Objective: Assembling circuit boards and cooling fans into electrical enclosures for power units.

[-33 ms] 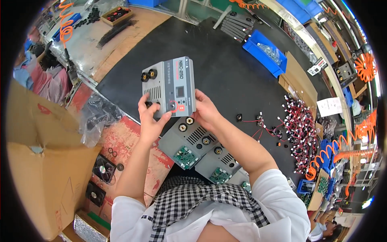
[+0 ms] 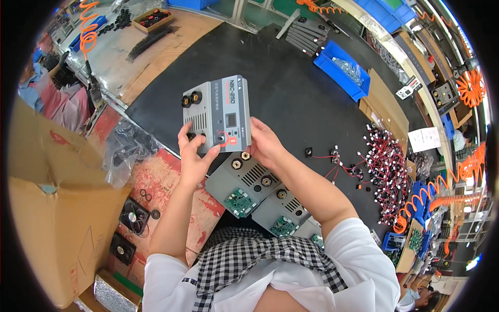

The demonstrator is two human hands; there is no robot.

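Observation:
Over the black mat I hold up a grey welder front panel [image 2: 228,112] with a dark display window, vent slots and two black sockets at its upper left. My left hand [image 2: 194,156] grips its lower left corner, the fingers around a black socket and the thumb at the bottom edge by the small knob. My right hand [image 2: 266,144] is closed on the lower right edge, some of its fingers hidden behind the panel. Just below lie more grey panels [image 2: 250,171] with brass-centred sockets and vents, a green circuit board [image 2: 240,203] on one and another board [image 2: 284,225] beside it.
Wired red and black parts [image 2: 384,177] heap at the right. A blue bin [image 2: 343,70] of small bagged parts stands far right, near a stack of dark strips [image 2: 306,36]. At left are a cardboard box [image 2: 67,208], clear plastic bags [image 2: 123,151] and black fans [image 2: 134,216].

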